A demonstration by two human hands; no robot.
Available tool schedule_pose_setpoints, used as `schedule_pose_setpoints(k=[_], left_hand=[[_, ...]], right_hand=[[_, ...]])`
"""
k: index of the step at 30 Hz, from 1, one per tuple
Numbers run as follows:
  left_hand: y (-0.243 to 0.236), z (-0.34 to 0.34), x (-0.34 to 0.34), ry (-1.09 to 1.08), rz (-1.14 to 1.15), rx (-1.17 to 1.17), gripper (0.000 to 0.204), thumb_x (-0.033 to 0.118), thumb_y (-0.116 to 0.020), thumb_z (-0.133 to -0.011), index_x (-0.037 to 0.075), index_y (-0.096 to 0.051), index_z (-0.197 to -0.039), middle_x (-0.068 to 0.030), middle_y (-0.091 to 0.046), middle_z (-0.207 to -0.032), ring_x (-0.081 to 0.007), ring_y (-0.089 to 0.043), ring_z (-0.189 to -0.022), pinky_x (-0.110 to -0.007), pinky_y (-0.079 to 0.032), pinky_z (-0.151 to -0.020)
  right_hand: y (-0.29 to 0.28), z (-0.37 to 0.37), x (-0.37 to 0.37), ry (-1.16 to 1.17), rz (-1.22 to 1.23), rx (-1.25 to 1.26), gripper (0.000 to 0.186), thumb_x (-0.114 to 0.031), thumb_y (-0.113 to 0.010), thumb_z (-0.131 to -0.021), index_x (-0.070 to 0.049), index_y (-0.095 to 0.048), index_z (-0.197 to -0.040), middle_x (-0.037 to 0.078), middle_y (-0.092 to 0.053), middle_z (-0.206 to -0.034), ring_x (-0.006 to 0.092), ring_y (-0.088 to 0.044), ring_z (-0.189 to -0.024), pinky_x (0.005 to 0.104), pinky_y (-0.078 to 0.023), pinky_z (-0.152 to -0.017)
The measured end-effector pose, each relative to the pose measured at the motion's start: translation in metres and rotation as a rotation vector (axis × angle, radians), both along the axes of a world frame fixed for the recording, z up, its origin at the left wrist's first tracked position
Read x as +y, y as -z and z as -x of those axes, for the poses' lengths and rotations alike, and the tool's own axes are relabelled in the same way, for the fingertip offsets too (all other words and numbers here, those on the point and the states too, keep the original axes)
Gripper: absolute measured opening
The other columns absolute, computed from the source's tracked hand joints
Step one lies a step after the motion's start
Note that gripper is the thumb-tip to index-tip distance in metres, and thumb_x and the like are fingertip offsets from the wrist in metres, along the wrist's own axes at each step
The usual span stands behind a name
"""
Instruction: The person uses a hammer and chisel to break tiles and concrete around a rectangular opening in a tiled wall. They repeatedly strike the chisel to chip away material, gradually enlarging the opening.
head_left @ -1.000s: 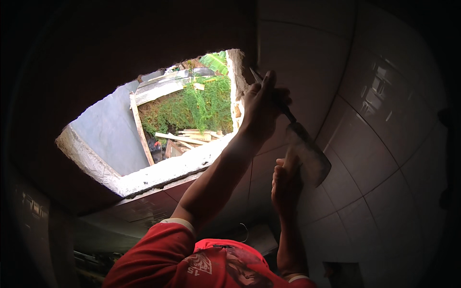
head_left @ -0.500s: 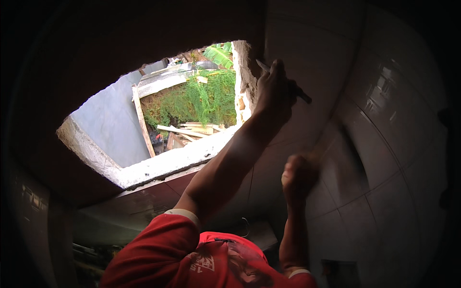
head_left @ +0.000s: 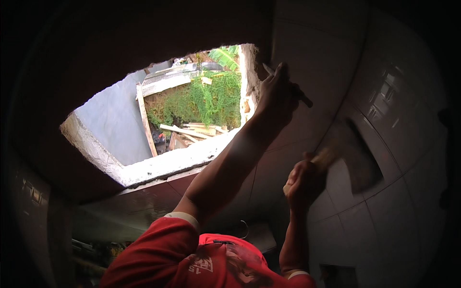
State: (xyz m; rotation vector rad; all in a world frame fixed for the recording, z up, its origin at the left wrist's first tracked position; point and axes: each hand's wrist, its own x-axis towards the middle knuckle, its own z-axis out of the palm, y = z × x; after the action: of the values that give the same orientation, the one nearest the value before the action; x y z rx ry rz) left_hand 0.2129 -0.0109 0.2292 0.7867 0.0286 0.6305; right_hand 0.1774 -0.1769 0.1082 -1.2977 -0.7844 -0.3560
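Raised beside the right edge of a rough wall opening (head_left: 250,72), my left hand (head_left: 278,96) is closed around a chisel (head_left: 304,98). The chisel's pale pointed end (head_left: 268,68) shows past my fingers close to the broken edge, and its dark end sticks out on the other side. Lower and to the right, my right hand (head_left: 303,185) grips a wooden handle (head_left: 327,157). This handle carries a broad dark head (head_left: 362,161), blurred by motion; I cannot tell whether it is a hammer or a hatchet. The head is apart from the chisel.
Glossy tiled wall (head_left: 384,211) runs along the right. The opening has a rough pale sill (head_left: 158,168); beyond it are a grey wall (head_left: 110,125), a leaning plank (head_left: 146,120), timber scraps (head_left: 192,132) and green plants (head_left: 216,96). A thin curved hook (head_left: 246,228) shows below.
The wooden-handled tool in my right hand has swung slightly right, and its head shows more plainly. My left hand keeps the chisel at the opening's edge. The view has shifted slightly.
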Motion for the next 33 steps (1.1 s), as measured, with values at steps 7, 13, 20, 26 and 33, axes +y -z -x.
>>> schedule_pose_setpoints(k=[7, 13, 20, 26, 33], left_hand=[[0.001, -0.001, 0.005, -0.179, -0.058, 0.034, 0.031, 0.029, -0.069, -0.098, 0.006, -0.052, -0.108, -0.0048, -0.053, -0.071, -0.0188, -0.056, -0.051, -0.036, -0.051, -0.044], [0.003, -0.004, 0.009, -0.526, -0.117, 0.138, 0.081, 0.020, -0.083, -0.085, -0.009, -0.026, -0.135, -0.0198, -0.060, -0.093, -0.0252, -0.062, -0.056, -0.038, -0.053, -0.044], [0.007, -0.014, 0.041, -0.353, -0.231, 0.073, 0.036, 0.018, -0.073, -0.091, -0.012, -0.060, -0.106, -0.0202, -0.068, -0.092, -0.0256, -0.065, -0.058, -0.036, -0.053, -0.047], [0.003, -0.006, 0.053, -0.363, -0.324, 0.149, 0.028, 0.012, -0.066, -0.091, -0.014, -0.062, -0.102, -0.0245, -0.066, -0.090, -0.0262, -0.064, -0.057, -0.034, -0.054, -0.043], [0.081, 0.046, -0.006, -0.381, -0.325, 0.127, 0.038, 0.012, -0.067, -0.093, 0.004, -0.039, -0.116, -0.0164, -0.066, -0.089, -0.0179, -0.061, -0.051, -0.027, -0.049, -0.038]], right_hand=[[0.002, 0.005, 0.012, -0.135, 0.043, 0.216, 0.024, -0.015, -0.055, -0.098, 0.003, -0.052, -0.114, 0.003, -0.048, -0.062, 0.0110, -0.042, -0.046, 0.0262, -0.038, -0.043], [-0.006, 0.013, 0.000, -0.135, -0.105, 0.331, 0.028, -0.015, -0.048, -0.097, 0.007, -0.051, -0.114, 0.003, -0.048, -0.063, 0.0089, -0.043, -0.047, 0.0255, -0.037, -0.044], [0.022, -0.009, 0.011, 0.128, 0.310, -0.217, 0.019, -0.014, -0.054, -0.096, 0.000, -0.054, -0.109, 0.004, -0.050, -0.066, 0.0107, -0.048, -0.052, 0.0270, -0.040, -0.046], [0.042, 0.000, 0.006, -0.086, 0.041, 0.126, 0.022, -0.018, -0.050, -0.100, 0.003, -0.056, -0.104, 0.002, -0.048, -0.064, 0.0075, -0.045, -0.049, 0.0240, -0.039, -0.046], [0.061, 0.009, -0.037, -0.046, 0.198, 0.315, 0.038, -0.027, -0.053, -0.102, 0.006, -0.052, -0.119, 0.001, -0.049, -0.068, 0.0078, -0.044, -0.052, 0.0240, -0.038, -0.047]])
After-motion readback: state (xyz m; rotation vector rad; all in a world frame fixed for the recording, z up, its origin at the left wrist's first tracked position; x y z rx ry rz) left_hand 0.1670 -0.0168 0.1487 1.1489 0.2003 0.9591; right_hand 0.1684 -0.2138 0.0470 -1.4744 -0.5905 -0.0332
